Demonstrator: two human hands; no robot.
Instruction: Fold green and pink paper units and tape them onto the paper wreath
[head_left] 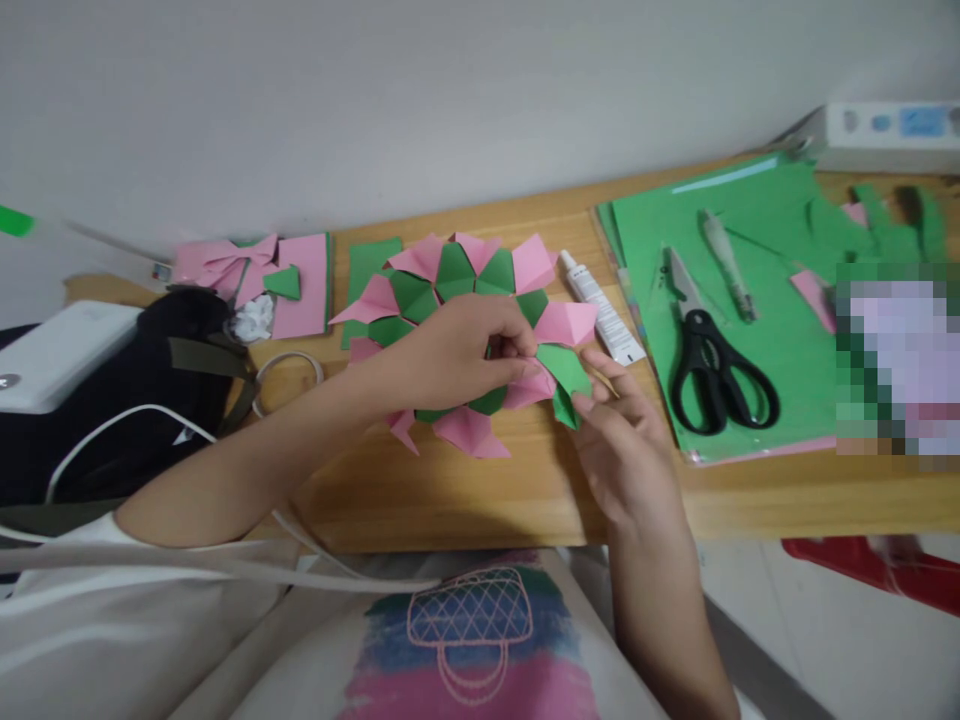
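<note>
A ring of folded pink and green paper units (457,290) lies on the wooden table (420,500). My left hand (457,350) rests on the ring's near right part, fingers curled and pinching it. My right hand (622,440) pinches a folded green paper piece (564,378) at the ring's right edge, right beside my left fingertips. Parts of the ring are hidden under my left hand.
A white glue tube (600,305) lies right of the ring. Black scissors (709,360) and a pen (726,265) rest on green paper sheets (787,330). Pink and green paper scraps (300,285) sit at the back left, beside a black bag (150,380) and white cables.
</note>
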